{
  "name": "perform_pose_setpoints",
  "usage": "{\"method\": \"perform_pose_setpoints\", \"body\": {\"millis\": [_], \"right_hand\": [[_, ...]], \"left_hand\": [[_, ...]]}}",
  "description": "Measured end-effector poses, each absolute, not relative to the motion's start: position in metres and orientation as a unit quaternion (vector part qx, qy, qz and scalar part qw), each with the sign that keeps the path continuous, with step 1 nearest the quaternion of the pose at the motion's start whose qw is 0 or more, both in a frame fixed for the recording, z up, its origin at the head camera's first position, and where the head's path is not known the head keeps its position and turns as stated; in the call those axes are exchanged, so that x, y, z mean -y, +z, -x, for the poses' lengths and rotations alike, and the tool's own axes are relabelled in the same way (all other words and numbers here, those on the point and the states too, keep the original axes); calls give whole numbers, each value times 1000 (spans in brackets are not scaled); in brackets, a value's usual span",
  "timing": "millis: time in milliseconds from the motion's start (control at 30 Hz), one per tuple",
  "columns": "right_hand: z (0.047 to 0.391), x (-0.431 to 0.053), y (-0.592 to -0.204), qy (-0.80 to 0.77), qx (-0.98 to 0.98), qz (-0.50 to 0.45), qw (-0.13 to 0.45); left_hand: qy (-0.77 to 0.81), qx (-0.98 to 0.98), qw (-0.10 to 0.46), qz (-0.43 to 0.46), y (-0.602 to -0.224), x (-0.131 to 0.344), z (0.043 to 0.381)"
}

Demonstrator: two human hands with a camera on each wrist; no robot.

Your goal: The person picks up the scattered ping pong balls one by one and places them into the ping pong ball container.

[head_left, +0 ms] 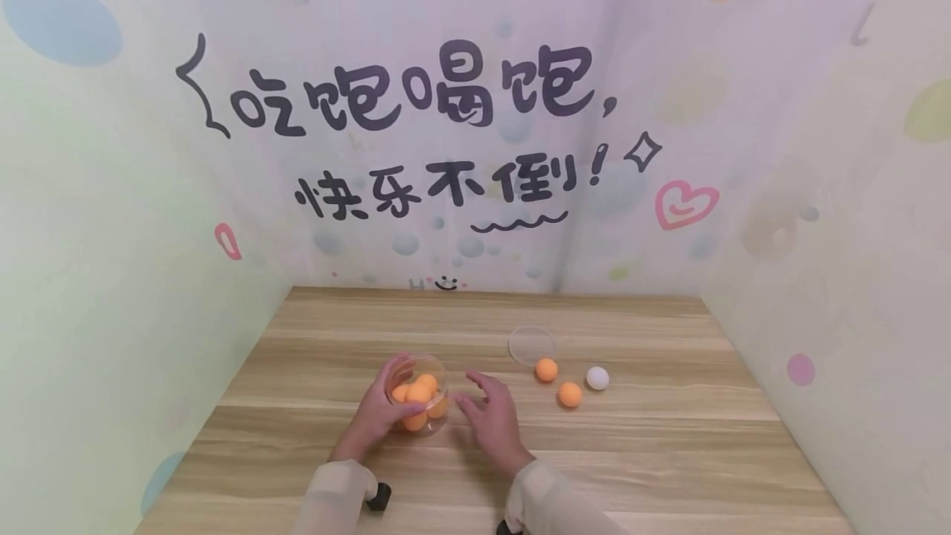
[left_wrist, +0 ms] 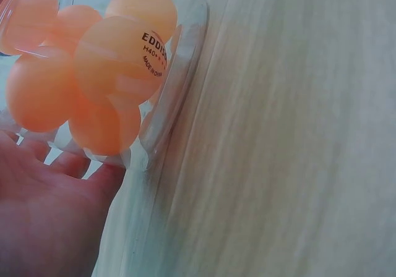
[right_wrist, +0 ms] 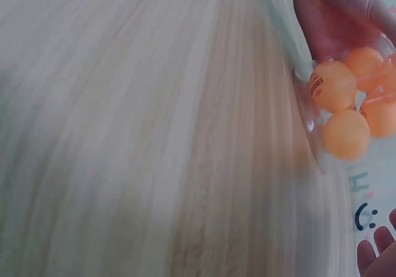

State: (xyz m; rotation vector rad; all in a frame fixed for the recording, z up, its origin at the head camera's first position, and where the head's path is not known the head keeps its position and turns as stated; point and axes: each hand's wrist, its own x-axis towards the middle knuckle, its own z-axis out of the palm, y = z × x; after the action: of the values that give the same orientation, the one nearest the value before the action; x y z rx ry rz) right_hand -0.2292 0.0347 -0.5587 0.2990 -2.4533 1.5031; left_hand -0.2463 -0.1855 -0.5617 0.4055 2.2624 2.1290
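Observation:
A clear plastic jar [head_left: 432, 365] with several orange table tennis balls [head_left: 418, 389] inside stands on the wooden tabletop, left of the middle. My left hand [head_left: 377, 408] grips it from the left side, thumb across the near wall and fingers around the far side. In the left wrist view black print shows on one ball [left_wrist: 117, 60] through the clear wall. Just right of the jar, my right hand [head_left: 492, 419] is held with spread, lightly bent fingers and nothing in them.
Two loose orange balls, one farther back [head_left: 546, 370] and one nearer [head_left: 570, 395], lie to the right with a white ball [head_left: 598, 378]. Behind them is a round clear lid [head_left: 531, 343]. Printed walls border the wooden table [head_left: 639, 469] at the back and both sides.

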Motion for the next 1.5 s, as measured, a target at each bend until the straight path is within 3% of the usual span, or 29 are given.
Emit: {"method": "perform_pose_setpoints", "body": {"millis": [433, 900, 1500], "right_hand": [[236, -53, -579, 343, 898, -169, 219], [244, -71, -580, 217, 918, -185, 276], [259, -93, -575, 167, 953, -96, 232]], "left_hand": [[684, -719, 9, -120, -561, 184, 245], [690, -713, 14, -122, -560, 185, 245], [693, -709, 18, -130, -560, 186, 246]]}}
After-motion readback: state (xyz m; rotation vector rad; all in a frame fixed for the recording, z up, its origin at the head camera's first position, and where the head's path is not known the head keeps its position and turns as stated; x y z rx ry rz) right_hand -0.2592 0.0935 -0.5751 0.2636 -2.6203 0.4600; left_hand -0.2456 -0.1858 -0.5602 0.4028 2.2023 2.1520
